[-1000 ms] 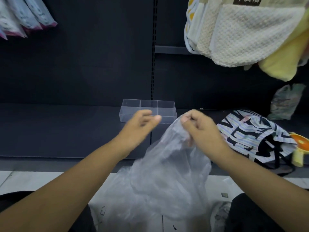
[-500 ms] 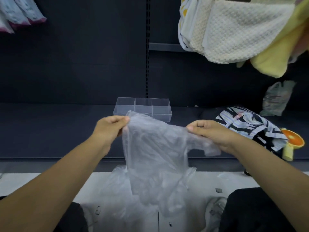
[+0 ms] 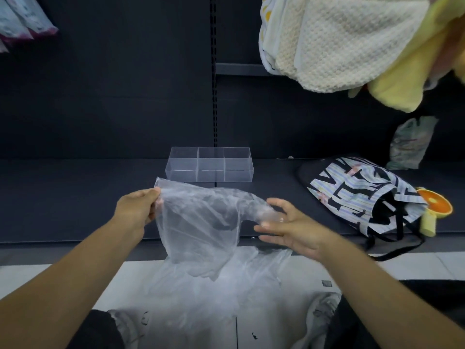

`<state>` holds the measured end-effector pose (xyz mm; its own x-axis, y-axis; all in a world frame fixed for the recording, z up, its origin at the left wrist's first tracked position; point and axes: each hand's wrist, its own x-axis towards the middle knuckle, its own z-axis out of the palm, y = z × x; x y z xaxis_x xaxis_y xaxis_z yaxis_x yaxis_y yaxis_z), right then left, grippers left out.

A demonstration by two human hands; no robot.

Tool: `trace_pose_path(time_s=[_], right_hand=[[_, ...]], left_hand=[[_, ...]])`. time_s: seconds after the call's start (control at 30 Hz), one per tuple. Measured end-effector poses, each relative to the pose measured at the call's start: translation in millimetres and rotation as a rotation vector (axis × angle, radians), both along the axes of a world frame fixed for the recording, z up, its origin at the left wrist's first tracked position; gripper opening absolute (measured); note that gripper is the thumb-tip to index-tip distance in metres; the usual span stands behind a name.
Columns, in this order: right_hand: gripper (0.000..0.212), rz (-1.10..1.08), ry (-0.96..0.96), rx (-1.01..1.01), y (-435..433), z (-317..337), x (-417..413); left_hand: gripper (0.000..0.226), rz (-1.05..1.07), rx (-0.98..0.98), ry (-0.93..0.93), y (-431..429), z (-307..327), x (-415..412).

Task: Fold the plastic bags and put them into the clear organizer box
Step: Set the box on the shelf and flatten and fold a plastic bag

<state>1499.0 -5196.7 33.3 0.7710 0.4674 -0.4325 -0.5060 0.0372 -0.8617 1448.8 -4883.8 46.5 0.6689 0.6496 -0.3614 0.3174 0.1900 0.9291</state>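
Our left hand point(image 3: 137, 210) pinches the top corner of the plastic bag point(image 3: 201, 222), thumb and fingers closed on it. Our right hand point(image 3: 289, 227) is spread, its fingers straight and touching the bag's bunched right end. The bag hangs in front of the dark shelf point(image 3: 75, 197). The clear organizer box point(image 3: 210, 165) sits on the shelf just behind it, and more plastic point(image 3: 214, 298) lies on the floor below.

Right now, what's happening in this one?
A person is handling a clear plastic bag in front of a dark shelf. The left hand pinches one top corner; the right hand is open, the bag's other end resting against its fingers. The bag is not folded yet. The clear organizer box stands on the shelf behind it, with nothing in it, and more plastic lies heaped below.
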Motion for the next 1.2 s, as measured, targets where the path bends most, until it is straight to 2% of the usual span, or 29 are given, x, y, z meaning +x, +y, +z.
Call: trace_pose_path(time_s=[0.07,0.13,0.37,0.53,0.7,0.8,0.83,0.93,1.0,1.1,1.2], right_hand=[[0.028,-0.282,-0.058,-0.104,19.0,-18.8,-6.1],[0.008,-0.407,-0.061,-0.135,25.5,-33.4,-4.7],[0.024,-0.463,-0.097,-0.261,12.3,-62.8,31.6],[0.026,-0.462,-0.144,-0.421,24.1,-71.1,87.9],[0.005,-0.509,-0.057,-0.249,46.0,-84.1,143.9],[0.029,-0.444,-0.071,-0.353,54.1,-99.5,150.0],[0.030,-0.420,-0.098,-0.408,56.0,-103.2,144.5],[0.017,-0.247,-0.165,-0.443,58.6,-113.9,112.7],[0.012,-0.028,-0.191,-0.430,60.5,-121.7,88.9],[0.021,0.279,-0.194,-0.502,68.3,-136.5,67.1],[0.007,0.283,-0.265,-0.581,74.2,-146.7,64.2]], left_hand=[[0.008,-0.003,0.002,0.026,1.8,-8.0,-1.3],[0.010,0.001,0.019,0.046,5.9,-15.7,-2.5],[0.022,0.017,0.105,0.123,22.7,-48.8,11.2],[0.019,0.006,0.050,0.136,28.8,-82.2,44.1],[0.023,0.018,-0.063,0.109,38.6,-116.3,89.5],[0.031,0.026,-0.114,0.162,43.6,-137.5,106.8],[0.035,0.047,-0.118,0.215,45.4,-144.8,108.8],[0.038,0.111,-0.206,0.287,45.8,-162.2,102.6],[0.055,0.121,-0.292,0.268,41.2,-167.6,92.1],[0.076,0.129,-0.419,0.214,29.0,-169.2,73.3],[0.071,0.071,-0.528,0.194,11.0,-172.5,50.3]])
